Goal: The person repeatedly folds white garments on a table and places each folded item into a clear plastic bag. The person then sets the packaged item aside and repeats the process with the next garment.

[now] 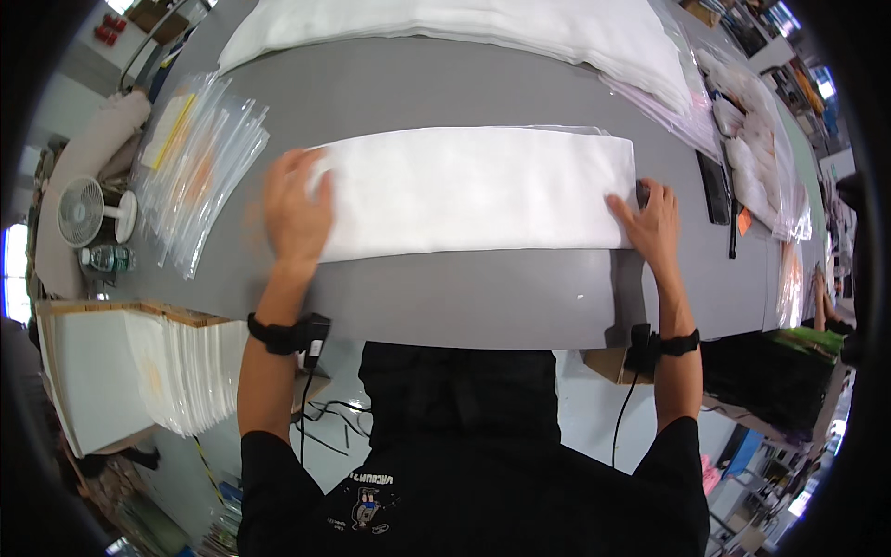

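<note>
A long folded white cloth [466,191] lies flat across the grey table before me. A thin edge of clear film shows along its far right side. My left hand [298,205] is at the cloth's left end, blurred, with its fingers over the far left corner and its thumb at the end; whether it grips the fabric cannot be made out. At the right end, my right hand [649,219] has its thumb against the cloth near the edge and its fingers spread beside it. Each wrist wears a black strap with a small cabled device.
A stack of white cloth [459,21] lies at the table's far side. Clear plastic bags [209,167], a small fan [83,209] and a bottle [108,258] are left. Right are a phone [713,186] and bagged white material [752,153]. A carton [90,376] holds packed sheets.
</note>
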Motion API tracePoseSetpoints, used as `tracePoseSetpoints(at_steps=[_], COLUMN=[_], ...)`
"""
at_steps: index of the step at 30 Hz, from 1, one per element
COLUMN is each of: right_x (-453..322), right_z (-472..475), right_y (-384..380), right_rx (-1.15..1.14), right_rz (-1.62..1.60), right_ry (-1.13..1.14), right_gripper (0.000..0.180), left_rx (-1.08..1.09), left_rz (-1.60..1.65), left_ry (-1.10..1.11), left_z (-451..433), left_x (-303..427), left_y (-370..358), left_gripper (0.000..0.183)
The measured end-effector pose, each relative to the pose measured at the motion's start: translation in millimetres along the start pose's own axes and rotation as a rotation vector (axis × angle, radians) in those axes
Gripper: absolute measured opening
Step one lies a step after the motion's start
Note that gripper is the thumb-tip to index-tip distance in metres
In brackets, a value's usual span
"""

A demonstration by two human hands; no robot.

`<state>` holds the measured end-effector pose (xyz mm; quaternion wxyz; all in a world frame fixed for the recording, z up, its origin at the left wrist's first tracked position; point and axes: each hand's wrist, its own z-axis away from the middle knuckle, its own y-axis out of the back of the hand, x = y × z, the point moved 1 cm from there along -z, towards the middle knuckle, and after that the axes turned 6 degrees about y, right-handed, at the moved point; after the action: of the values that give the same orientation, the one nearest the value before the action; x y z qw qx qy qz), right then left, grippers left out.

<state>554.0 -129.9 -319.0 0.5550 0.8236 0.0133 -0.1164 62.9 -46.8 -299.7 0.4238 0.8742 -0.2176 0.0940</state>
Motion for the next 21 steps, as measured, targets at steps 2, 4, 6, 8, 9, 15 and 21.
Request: tracePoseSetpoints(at_steps=[2,4,6,8,9,15,21], right_x=[4,7,5,-12,-23,-153,-294], right_z=[3,0,-11,-17,-26,-67,-65], right_y=[0,-2,2,14,27,76,29], right_rx=[-0.112,-0.267,-0.325,-0.206,-0.192,-0.249,-0.701], right_rz=[0.109,0.169,-0.205,-0.849,-0.938,-1.242,-1.221], right_ry=[0.067,0.077,-0.118,-0.266,-0.206,-0.064,0.403], right_gripper=[0.061,0.060,0.057,0.046,0.043,0.033,0.042], left_rx=[-0.118,-0.329,-0.464,-0.685,-0.646,-0.624,-0.512], left_rz=[0.267,0.297,0.151,-0.003,0.018,0.296,1.106], left_ry=[-0.104,-0.208,-0.316,-0.305,-0.299,-0.119,0.721], left_z=[4,13,22,27,28,27,20], left_x=[41,81,108,118,121,110,13], left_y=[-28,-59,-80,-91,-92,-61,19], left_gripper=[0.027,0.039,0.058,0.076,0.076,0.057,0.077])
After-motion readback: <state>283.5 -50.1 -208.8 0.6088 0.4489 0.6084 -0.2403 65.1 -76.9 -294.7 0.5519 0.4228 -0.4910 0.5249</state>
